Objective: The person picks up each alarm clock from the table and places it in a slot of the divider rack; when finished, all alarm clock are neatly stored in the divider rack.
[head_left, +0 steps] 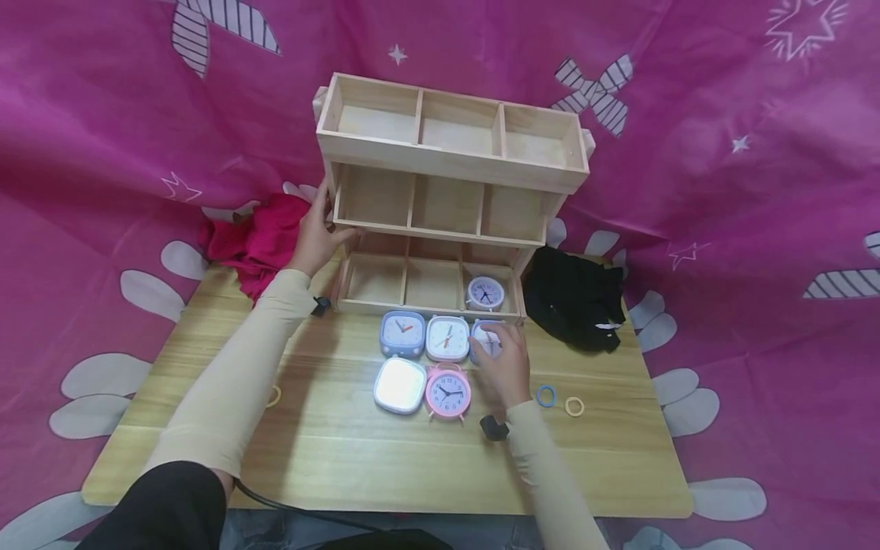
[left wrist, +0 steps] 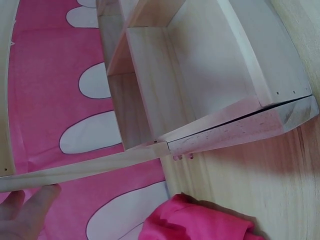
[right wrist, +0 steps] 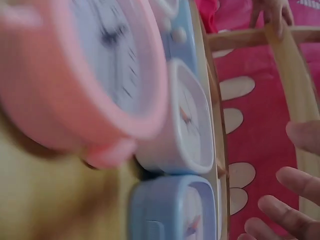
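"So, what's the left hand doing?"

"Its fingers hold the rack by the left side."

"And the right hand?"

"Fingers spread loosely over a blue clock, just in front of the rack's right end; whether they touch it, I cannot tell."

"Any other clocks?"

"A purple clock sits in the rack's bottom right compartment, and a pink clock is farther out in front of the rack, on the tabletop."

Pink clock, blue clock, white clock, black cloth, magenta curtain patterned with white stars
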A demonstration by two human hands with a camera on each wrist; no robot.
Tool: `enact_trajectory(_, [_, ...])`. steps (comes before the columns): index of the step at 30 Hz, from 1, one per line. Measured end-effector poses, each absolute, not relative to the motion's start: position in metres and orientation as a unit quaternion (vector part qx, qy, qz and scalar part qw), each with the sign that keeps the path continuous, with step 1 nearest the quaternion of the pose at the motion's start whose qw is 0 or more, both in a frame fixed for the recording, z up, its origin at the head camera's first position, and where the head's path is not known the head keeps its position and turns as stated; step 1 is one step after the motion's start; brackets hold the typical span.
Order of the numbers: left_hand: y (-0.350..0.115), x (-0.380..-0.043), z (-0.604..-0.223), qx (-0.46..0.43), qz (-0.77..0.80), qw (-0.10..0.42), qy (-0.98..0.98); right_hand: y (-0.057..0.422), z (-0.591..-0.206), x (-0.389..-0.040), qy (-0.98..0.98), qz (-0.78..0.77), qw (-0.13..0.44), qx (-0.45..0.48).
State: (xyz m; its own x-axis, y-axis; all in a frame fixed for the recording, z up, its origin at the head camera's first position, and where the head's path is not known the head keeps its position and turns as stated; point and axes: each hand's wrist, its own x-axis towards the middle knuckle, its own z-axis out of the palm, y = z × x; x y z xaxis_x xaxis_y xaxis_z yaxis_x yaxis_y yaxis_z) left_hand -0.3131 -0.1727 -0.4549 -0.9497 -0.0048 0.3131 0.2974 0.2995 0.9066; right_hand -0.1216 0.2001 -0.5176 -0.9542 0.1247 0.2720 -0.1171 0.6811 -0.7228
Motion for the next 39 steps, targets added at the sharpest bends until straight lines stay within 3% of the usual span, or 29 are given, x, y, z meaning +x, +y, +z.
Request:
enact_trajectory(8, [-0.174, -0.315, -0.457, -0.096, -0.587, 0.133, -0.793, 0.192, -0.535, -0.063, -0.895, 0.443, 0.046, 0.003])
enact_trajectory(16, [-0.174, -0.318, -0.453, -0.090, -0.582, 0.133, -0.797, 0.192, -0.556, -0.035, -0.889, 0.457, -0.022, 0.014])
enact_trajectory(27, [-0.172, -0.315, -0.455, -0.096, -0.587, 0.131, -0.793, 0.182, -0.572, -0.031, -0.901, 0.430, -0.013, 0.049])
enact_trajectory(39, [-0.172, -0.317, -0.456, -0.097, -0.584, 0.135, -0.794, 0.177, -0.580, -0.038, -0.912, 0.400, 0.037, 0.081])
